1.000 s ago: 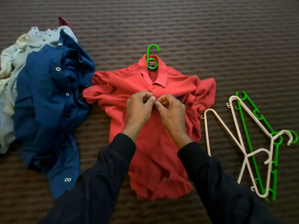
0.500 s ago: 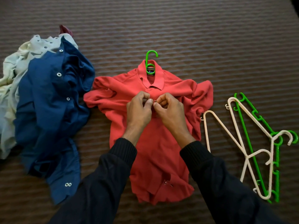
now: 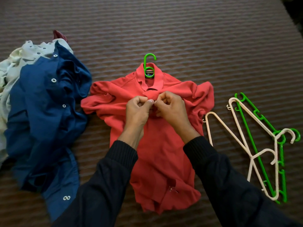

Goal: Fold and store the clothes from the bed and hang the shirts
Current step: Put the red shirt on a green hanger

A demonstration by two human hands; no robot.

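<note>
A red polo shirt (image 3: pixel 157 145) lies flat at the centre of the frame on a brown ribbed bedcover (image 3: pixel 196 30), with the hook of a green hanger (image 3: pixel 149 63) sticking out of its collar. The left hand (image 3: pixel 137 110) and the right hand (image 3: pixel 172 108) meet just below the collar, fingers curled, both pinching the shirt's placket between thumb and fingertips; what exactly lies between the fingertips is too small to tell. Dark knitted sleeves (image 3: pixel 114 169) reach up from the lower edge and cover part of the shirt's lower half. At the left of the frame a crumpled navy blue shirt (image 3: pixel 44 120) lies over a pale cream shirt (image 3: pixel 19 63), with a scrap of dark red cloth (image 3: pixel 57 34) behind them. At the right, just beside the polo's sleeve, cream hangers (image 3: pixel 242 136) lie crossed over another green hanger (image 3: pixel 255 145). The bedcover fills the frame.
</note>
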